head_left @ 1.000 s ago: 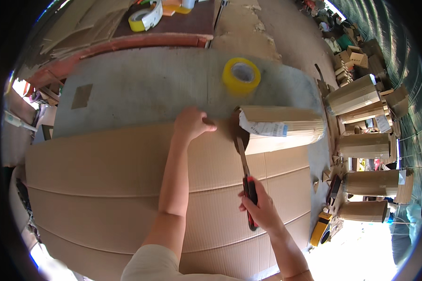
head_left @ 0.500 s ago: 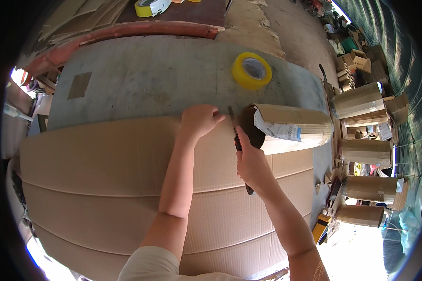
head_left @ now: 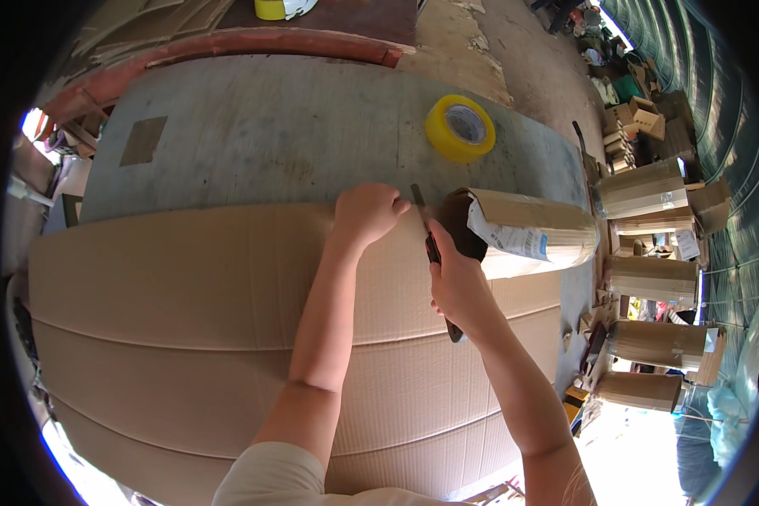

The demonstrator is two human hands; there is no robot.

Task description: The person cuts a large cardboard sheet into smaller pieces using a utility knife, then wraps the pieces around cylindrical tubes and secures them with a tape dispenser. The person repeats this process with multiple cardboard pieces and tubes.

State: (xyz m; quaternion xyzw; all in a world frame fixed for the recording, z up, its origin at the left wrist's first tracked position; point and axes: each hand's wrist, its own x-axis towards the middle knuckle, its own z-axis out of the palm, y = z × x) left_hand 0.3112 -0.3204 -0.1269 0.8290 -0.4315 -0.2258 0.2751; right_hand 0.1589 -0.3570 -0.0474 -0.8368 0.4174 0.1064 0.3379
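Note:
A large brown corrugated cardboard sheet [head_left: 169,278], marked with crosswise creases, lies in front of me. My left hand [head_left: 368,212] is closed and rests at its far edge; whatever is inside those fingers is hidden. In my right hand [head_left: 464,291] I grip a black utility knife [head_left: 433,250] with red on its handle. Its long blade is out and points away from me, just right of my left fist and over the sheet's far edge. Right of the knife, a rolled cardboard piece [head_left: 548,215] with a torn white label lies on the sheet, its dark hollow end facing the blade.
Beyond the sheet, a yellow tape roll [head_left: 460,150] lies on the grey worktable [head_left: 253,126]. Another yellow tape roll [head_left: 271,9] is on a dark surface farther back. Several brown cartons [head_left: 654,278] stand at the right. A brown patch [head_left: 143,141] marks the table's left.
The view has shifted slightly. My left fist and the knife remain close together at the sheet's far edge, with the same grip on the knife.

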